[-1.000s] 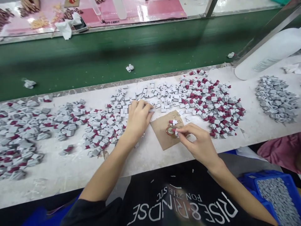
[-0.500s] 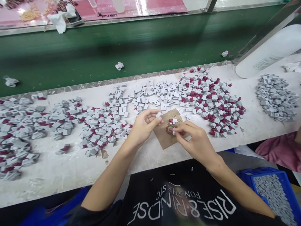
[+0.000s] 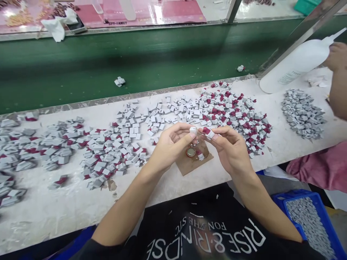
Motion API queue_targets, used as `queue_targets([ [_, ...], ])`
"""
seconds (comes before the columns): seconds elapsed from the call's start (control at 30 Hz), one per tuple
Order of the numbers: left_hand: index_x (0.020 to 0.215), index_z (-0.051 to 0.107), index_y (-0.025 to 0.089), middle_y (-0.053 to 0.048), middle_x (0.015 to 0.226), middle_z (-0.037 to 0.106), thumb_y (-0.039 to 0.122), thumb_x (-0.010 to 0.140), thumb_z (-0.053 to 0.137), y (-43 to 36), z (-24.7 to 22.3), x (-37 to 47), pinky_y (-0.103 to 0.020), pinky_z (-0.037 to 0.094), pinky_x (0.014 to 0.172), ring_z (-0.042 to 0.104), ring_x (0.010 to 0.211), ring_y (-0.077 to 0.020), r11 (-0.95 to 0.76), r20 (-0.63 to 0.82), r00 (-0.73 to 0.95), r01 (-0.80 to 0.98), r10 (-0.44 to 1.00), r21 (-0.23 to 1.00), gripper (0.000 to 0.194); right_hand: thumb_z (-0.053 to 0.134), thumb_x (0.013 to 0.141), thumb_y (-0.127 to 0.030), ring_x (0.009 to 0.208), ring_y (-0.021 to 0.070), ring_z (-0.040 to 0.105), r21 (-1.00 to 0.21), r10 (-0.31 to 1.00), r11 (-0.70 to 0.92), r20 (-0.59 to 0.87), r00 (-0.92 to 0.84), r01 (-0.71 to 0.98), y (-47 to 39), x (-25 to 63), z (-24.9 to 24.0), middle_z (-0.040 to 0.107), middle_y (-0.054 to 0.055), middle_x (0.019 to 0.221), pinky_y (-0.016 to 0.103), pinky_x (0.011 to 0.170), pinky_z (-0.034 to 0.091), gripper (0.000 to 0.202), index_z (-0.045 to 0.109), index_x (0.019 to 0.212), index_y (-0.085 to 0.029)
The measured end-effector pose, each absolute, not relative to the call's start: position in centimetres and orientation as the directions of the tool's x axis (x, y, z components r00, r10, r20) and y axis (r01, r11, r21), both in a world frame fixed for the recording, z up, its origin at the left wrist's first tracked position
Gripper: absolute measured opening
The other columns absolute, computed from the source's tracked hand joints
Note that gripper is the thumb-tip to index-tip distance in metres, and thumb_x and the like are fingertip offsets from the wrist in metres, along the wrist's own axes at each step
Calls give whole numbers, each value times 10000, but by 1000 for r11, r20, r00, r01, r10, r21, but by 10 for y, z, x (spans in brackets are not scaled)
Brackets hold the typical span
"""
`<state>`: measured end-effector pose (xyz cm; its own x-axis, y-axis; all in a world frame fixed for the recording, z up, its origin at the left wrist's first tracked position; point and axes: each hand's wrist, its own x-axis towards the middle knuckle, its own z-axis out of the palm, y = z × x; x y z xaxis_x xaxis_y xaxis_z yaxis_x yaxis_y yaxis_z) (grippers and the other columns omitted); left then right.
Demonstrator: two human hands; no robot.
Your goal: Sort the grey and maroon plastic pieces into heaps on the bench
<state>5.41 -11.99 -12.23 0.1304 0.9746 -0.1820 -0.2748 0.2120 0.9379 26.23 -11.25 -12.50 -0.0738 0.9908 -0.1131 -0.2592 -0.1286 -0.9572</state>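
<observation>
My left hand (image 3: 173, 144) pinches a small white block (image 3: 193, 130) between thumb and fingertips. Close beside it, my right hand (image 3: 230, 146) holds a white-and-dark-red piece (image 3: 208, 132), its red part facing up and to the left. Below both hands a brown square board (image 3: 187, 167) lies on the white table (image 3: 151, 184). On the board are a round ringed item (image 3: 191, 151) and another small white-and-red piece (image 3: 200, 156). Loose white blocks (image 3: 157, 115) are spread just beyond my hands.
Mixed white-and-red pieces (image 3: 108, 159) cover the left; another heap (image 3: 233, 108) lies right. Farther right are a grey pile (image 3: 302, 113), a white bottle (image 3: 295, 68) and another person's hand (image 3: 337, 57). A green belt (image 3: 162, 54) runs behind; a blue crate (image 3: 322, 202) stands lower right.
My right hand has risen from the board with a white-and-red piece, close to the block in my left hand. The other person's hand has appeared at the bottle. The view has shifted.
</observation>
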Motion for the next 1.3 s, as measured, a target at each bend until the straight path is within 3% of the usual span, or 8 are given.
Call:
queue_targets([
  [0.23,1142,812,187,-71,996,858,409,958,911,-115,-120,59,-386,691,945,833,961,-233,240,-192,200,-253,961,937,305,1020,840,-448,1013,235,798,-954,986,-160,-145,-79,-253,-108,263,-127,848,15,1028,447,1004,668,216,884,938,-311],
  [0.6,1145,795,208,-67,970,857,423,999,865,-116,-118,56,-333,684,804,830,928,-230,246,-208,219,-161,953,956,269,982,888,-387,945,217,811,-980,990,-114,-98,-104,-163,-107,261,-125,845,17,967,368,882,677,118,903,943,-319],
  [0.8,1091,796,237,-57,1044,853,331,1035,775,-119,-112,54,-369,695,859,832,956,-233,153,-140,253,-31,957,988,111,964,907,-439,900,238,835,-985,962,-157,-137,-238,-67,-103,267,-119,870,62,972,364,800,690,169,914,961,-287],
  [1.0,1101,766,244,-56,1046,824,350,1041,713,-107,-111,47,-404,674,875,812,972,-251,62,-84,251,94,964,994,133,927,919,-442,983,249,841,-987,936,-157,-142,-323,-21,-86,265,-119,865,68,1011,383,884,688,194,889,983,-263],
  [1.1,1114,769,246,-64,1073,822,382,1016,711,-76,-113,39,-443,648,927,798,1013,-274,-8,-56,270,230,961,973,178,899,919,-428,1015,269,839,-987,912,-105,-144,-383,122,-54,264,-112,862,68,1037,425,921,690,203,865,1015,-253],
  [1.17,1104,785,243,-80,1122,817,376,984,722,-43,-116,31,-466,625,955,777,1045,-292,-64,-19,218,365,976,929,189,819,980,-380,1020,268,833,-941,935,-28,-144,-323,338,-18,263,-105,865,77,1125,432,915,684,205,857,1139,-256],
  [1.23,1065,786,234,-100,1155,803,328,954,729,-2,-119,23,-472,608,960,753,1049,-300,-50,21,65,491,998,869,156,724,1045,-323,1023,262,825,-793,987,-7,-101,-121,609,30,262,-98,858,93,1226,419,914,670,279,815,1300,-257],
  [1.3,1002,742,226,-101,1094,795,255,928,741,40,-122,15,-468,600,985,741,1029,-294,66,11,-143,522,990,850,80,679,1082,-328,1130,306,811,-611,993,-117,-78,87,783,80,260,-96,845,130,1282,440,996,641,313,767,1363,-220],
])
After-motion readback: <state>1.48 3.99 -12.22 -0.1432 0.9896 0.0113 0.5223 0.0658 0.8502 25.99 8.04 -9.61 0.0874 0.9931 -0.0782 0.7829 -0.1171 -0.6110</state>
